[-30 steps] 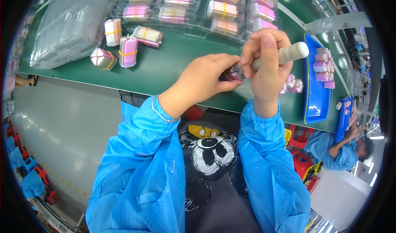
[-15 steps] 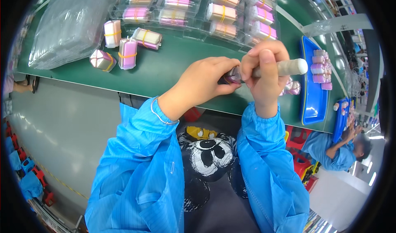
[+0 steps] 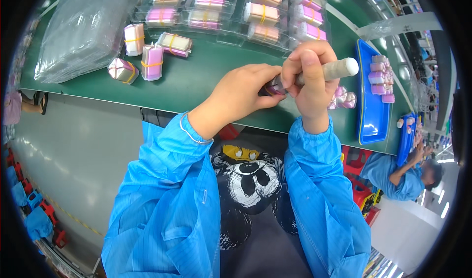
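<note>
My left hand (image 3: 243, 92) is closed around a small dark, shiny block (image 3: 274, 87) at the table's near edge; my fingers hide most of it. Against its right end, my right hand (image 3: 313, 74) grips a thick pale stick-like tool (image 3: 336, 70). Its rounded white end points up and right, and its other end is hidden in my fingers. To the left stand several banded blocks, among them a pink bundle (image 3: 153, 62), a white one (image 3: 133, 40), a tilted one (image 3: 123, 71) and a cream one lying down (image 3: 175, 44).
Clear plastic trays (image 3: 236, 36) with banded pink and cream blocks fill the far side. A stack of clear plastic trays (image 3: 81, 37) lies far left. Right of my hands are loose pink bundles (image 3: 346, 100) and a blue tray (image 3: 373, 128) holding more. A person in blue (image 3: 400, 179) sits farther right.
My right hand has tilted a little, and the tool's white end has shifted up and left. The left hand keeps its hold on the block, moving only slightly.
</note>
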A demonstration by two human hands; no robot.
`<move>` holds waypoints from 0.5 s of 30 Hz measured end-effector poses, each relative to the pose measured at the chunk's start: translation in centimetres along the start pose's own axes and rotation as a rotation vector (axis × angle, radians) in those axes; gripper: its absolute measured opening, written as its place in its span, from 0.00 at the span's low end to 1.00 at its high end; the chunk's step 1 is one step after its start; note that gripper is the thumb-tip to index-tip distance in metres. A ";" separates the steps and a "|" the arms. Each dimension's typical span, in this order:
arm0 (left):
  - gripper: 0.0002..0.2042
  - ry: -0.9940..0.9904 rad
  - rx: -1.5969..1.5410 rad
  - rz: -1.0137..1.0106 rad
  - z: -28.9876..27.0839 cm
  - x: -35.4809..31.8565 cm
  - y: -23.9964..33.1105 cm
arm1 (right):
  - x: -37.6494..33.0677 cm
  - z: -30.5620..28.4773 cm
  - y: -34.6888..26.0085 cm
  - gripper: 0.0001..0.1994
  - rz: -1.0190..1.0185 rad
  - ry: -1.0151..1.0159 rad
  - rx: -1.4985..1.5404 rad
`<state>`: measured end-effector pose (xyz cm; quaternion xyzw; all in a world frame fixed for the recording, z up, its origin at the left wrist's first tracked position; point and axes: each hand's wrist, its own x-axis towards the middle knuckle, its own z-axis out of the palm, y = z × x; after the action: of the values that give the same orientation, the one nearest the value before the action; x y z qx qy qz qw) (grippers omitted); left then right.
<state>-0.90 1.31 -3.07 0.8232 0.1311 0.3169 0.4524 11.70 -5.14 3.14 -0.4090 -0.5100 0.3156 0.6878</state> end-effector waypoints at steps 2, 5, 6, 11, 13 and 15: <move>0.19 0.004 0.014 0.018 0.1 -0.1 -0.2 | 0.0 -0.2 0.0 0.08 -0.013 -0.010 0.017; 0.19 0.005 0.027 0.035 0.3 -0.1 -0.4 | -0.3 0.0 0.0 0.08 -0.030 0.008 0.012; 0.19 -0.001 0.025 0.032 0.1 0.0 -0.4 | -0.4 0.1 0.0 0.08 -0.025 0.000 -0.004; 0.18 0.030 0.055 0.026 0.3 0.0 -0.1 | -0.2 -0.3 0.2 0.09 -0.018 0.028 0.022; 0.18 0.062 0.073 0.032 0.3 -0.1 0.3 | -0.1 -1.2 0.3 0.11 -0.083 0.103 0.073; 0.20 -0.051 0.048 0.000 0.1 0.0 0.3 | -0.4 -2.0 -1.3 0.12 -0.122 0.200 0.306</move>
<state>-0.82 1.11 -2.85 0.8417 0.1269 0.2925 0.4357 13.56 -6.61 3.78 -0.2975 -0.4087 0.3050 0.8071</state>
